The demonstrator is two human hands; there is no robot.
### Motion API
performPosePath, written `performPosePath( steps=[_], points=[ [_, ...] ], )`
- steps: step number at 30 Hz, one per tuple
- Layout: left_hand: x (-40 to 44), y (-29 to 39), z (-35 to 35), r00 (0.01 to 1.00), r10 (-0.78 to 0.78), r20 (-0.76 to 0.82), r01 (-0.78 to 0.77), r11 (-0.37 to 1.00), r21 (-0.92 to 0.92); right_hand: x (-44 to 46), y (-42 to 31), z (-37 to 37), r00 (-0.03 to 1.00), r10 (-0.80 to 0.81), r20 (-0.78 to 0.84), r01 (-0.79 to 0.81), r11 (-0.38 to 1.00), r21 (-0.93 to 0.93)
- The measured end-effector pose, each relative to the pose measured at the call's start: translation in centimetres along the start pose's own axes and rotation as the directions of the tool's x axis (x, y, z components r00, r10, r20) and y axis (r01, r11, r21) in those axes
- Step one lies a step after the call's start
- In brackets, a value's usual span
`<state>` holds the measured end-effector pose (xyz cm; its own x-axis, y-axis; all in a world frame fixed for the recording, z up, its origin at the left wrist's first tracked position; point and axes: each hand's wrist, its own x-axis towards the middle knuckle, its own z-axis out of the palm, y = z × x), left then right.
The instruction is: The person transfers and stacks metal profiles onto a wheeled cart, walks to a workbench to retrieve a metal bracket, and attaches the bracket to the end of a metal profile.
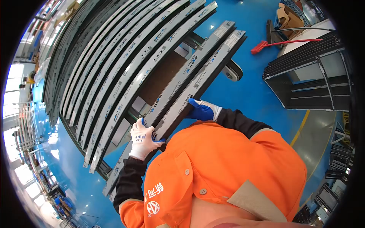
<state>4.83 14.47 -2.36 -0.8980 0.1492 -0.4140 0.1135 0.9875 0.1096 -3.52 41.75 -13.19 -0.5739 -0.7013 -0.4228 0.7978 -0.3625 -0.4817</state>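
grey bars [141, 79] lie across a dark rack [195, 40], and the left hand [142, 140] and right hand [203, 110] hold the nearest bar [201, 78], which slants up to the right.

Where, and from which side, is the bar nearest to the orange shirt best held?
Probably hold the near bar by its long edges, at two separated places, coming from the side of the orange shirt. It is long and narrow, and another bar runs close along its far edge.
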Motion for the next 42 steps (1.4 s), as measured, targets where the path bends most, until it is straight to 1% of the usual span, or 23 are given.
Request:
performPosePath(
  steps=[2,3,5,7,8,9,10,11,13,16,18,20,23,28,30,33,35,36,37,38,39,40,42],
  points=[
    [-0.9,0.1,-1.7,0.994,0.020,-0.105,-0.024,0.999,-0.036,-0.5,-1.5,0.9,0.999,-0.023,0.037,0.018,0.994,0.109],
    [-1.7,0.1,-2.9,0.995,0.010,-0.095,-0.013,0.999,-0.031,-1.1,-3.2,2.6,0.999,-0.014,0.043,0.009,0.993,0.119],
    [-2.6,0.0,-6.5,0.939,0.058,-0.338,-0.056,0.998,0.015,-1.0,-8.5,6.3,0.951,-0.189,0.243,0.229,0.962,-0.150],
    [-4.4,0.5,-12.0,0.898,0.008,-0.440,-0.003,1.000,0.012,0.4,-13.4,6.1,0.956,-0.116,0.271,0.213,0.906,-0.365],
    [-5.6,0.4,-14.3,0.851,-0.026,-0.524,0.022,1.000,-0.013,1.1,-16.1,9.0,0.757,-0.374,0.536,0.617,0.680,-0.396],
    [-6.8,-0.1,-16.5,0.796,-0.063,-0.603,0.048,0.998,-0.040,0.7,-17.4,12.3,0.679,-0.428,0.596,0.689,0.651,-0.317],
    [-8.1,-0.8,-19.2,0.704,0.088,-0.705,0.069,0.979,0.191,0.4,-18.7,15.7,0.592,-0.477,0.649,0.751,0.620,-0.229],
    [-9.7,0.6,-22.4,0.706,-0.307,-0.638,0.238,0.951,-0.195,0.0,-20.0,19.1,0.499,-0.520,0.694,0.799,0.586,-0.136],
    [-12.9,0.2,-26.0,0.588,-0.407,-0.699,0.331,0.909,-0.252,1.5,-19.1,20.7,0.469,-0.491,0.734,0.750,0.660,-0.039],
    [-17.1,-1.0,-28.9,0.468,-0.423,-0.776,0.406,0.883,-0.237,3.6,-16.3,17.5,0.550,-0.171,0.818,0.703,0.623,-0.343],
    [-19.4,-2.0,-29.7,0.413,-0.447,-0.794,0.463,0.853,-0.239,4.7,-13.5,15.4,0.651,0.000,0.759,0.591,0.628,-0.506],
    [-21.8,-2.4,-30.3,0.346,-0.472,-0.811,0.516,0.818,-0.255,4.5,-12.1,15.2,0.740,0.130,0.660,0.491,0.567,-0.662],
    [-24.6,-3.2,-30.9,0.263,-0.490,-0.831,0.566,0.776,-0.278,5.7,-11.6,15.5,0.734,0.156,0.661,0.545,0.446,-0.710],
    [-29.2,-3.5,-31.0,0.115,-0.473,-0.873,0.601,0.733,-0.318,5.3,-13.8,18.4,0.675,0.098,0.731,0.626,0.449,-0.638],
    [-30.9,-3.4,-31.0,0.044,-0.442,-0.896,0.590,0.735,-0.334,4.5,-15.0,20.0,0.652,0.057,0.756,0.710,0.307,-0.634],
    [-32.4,-3.4,-31.1,-0.074,-0.379,-0.922,0.537,0.764,-0.357,2.4,-16.5,22.4,0.609,0.041,0.792,0.750,0.296,-0.592],
    [-33.0,-3.4,-31.1,-0.163,-0.323,-0.932,0.480,0.800,-0.361,1.7,-17.4,23.7,0.378,-0.154,0.913,0.925,0.019,-0.380],
    [-33.2,-3.2,-30.9,-0.208,-0.297,-0.932,0.444,0.820,-0.360,1.1,-17.8,24.3,0.314,-0.191,0.930,0.938,-0.092,-0.336],
    [-33.3,-3.0,-30.7,-0.260,-0.264,-0.929,0.391,0.851,-0.351,0.6,-18.1,24.9,0.246,-0.223,0.943,0.936,-0.200,-0.291],
    [-33.2,-2.8,-30.5,-0.307,-0.241,-0.921,0.336,0.878,-0.342,0.4,-18.3,25.3,0.248,-0.219,0.944,0.939,-0.186,-0.290],
    [-32.9,-2.5,-29.9,-0.356,-0.229,-0.906,0.262,0.906,-0.333,0.2,-18.4,25.7,0.207,-0.262,0.942,0.901,-0.325,-0.289],
    [-32.3,-2.2,-29.2,-0.405,-0.233,-0.884,0.176,0.929,-0.326,0.1,-18.9,25.6,0.186,-0.278,0.942,0.875,-0.390,-0.288],
    [-30.0,-1.3,-26.4,-0.480,-0.333,-0.811,-0.092,0.939,-0.330,-0.2,-20.3,24.8,0.156,-0.268,0.951,0.810,-0.515,-0.278]
  ],
)
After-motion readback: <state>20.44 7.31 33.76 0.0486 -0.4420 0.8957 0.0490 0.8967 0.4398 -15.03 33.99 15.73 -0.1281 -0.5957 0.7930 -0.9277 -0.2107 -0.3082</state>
